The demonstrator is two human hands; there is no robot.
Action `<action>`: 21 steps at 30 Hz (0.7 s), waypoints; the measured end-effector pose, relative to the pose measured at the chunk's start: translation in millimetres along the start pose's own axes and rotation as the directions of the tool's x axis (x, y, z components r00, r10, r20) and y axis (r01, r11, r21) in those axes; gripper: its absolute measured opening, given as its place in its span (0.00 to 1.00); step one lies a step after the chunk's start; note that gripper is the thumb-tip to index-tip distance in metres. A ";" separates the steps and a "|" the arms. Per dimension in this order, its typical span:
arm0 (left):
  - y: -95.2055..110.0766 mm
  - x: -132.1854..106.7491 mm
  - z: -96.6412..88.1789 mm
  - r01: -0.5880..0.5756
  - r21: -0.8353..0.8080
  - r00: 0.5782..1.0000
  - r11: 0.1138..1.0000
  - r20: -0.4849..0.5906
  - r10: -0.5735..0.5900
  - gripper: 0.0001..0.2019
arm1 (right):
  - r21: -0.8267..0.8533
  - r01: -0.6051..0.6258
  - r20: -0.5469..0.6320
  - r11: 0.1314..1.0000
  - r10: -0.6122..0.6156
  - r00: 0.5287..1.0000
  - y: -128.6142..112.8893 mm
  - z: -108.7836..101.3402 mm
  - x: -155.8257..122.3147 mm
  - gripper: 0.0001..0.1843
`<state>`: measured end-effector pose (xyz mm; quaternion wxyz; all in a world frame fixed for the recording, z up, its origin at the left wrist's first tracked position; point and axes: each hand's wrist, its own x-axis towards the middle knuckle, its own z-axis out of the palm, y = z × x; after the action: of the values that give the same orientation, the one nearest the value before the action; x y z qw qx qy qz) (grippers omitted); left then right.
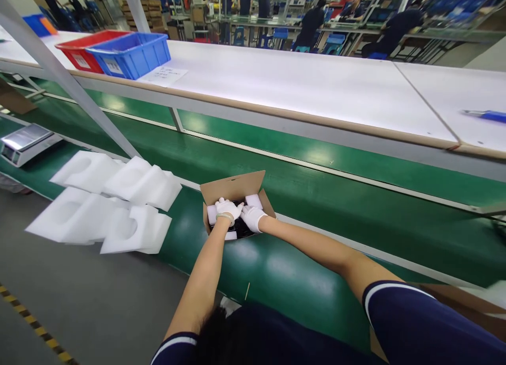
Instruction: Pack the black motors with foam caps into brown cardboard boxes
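Note:
An upright-flapped cardboard box [233, 187] stands on the green belt, with black contents [242, 229] between white foam pieces [253, 201]. Both my hands wear white gloves and reach into it. My left hand [229, 208] lies over the left part, fingers stretched out and thumb apart toward the middle. My right hand [252, 217] comes in from the right, its fingers drawn together against the black contents. What those fingertips hold is hidden. The kind of black item cannot be made out, as my hands cover most of it.
Several white foam inserts [136, 228] with round cut-outs lie left of the box, partly past the belt's edge. Beyond them is a scale [29, 142]. A white shelf [300, 86] runs above, carrying a blue bin [136, 54], a red bin [79, 51] and a blue pen [490, 115].

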<state>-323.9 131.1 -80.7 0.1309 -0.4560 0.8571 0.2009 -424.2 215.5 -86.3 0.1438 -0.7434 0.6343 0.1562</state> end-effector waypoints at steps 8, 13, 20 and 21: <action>13.3 -23.1 -10.2 0.065 -0.027 0.998 0.998 0.000 -0.065 0.36 | 0.005 -0.013 -0.020 1.000 0.013 1.000 -14.1 -6.1 0.9 0.33; 19.5 -36.2 -25.7 0.121 -0.126 0.986 0.985 -0.103 -0.134 0.29 | -0.110 -0.137 -0.255 0.984 0.105 0.961 -27.4 20.4 10.3 0.30; -11.5 -137.8 57.1 -0.148 -0.861 0.912 0.487 -0.309 -0.269 0.19 | -0.021 -0.120 -0.218 0.993 0.112 0.969 -19.5 32.6 3.4 0.35; -16.9 -150.0 76.0 -0.075 -0.942 0.924 0.327 -0.189 -0.332 0.20 | 0.002 -0.095 -0.210 0.995 0.094 0.973 -19.7 26.9 -2.8 0.37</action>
<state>-224.2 267.2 -90.7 -0.2937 -0.5427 0.5523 0.5605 -406.6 232.1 -109.3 0.0656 -0.7252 0.6799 0.0862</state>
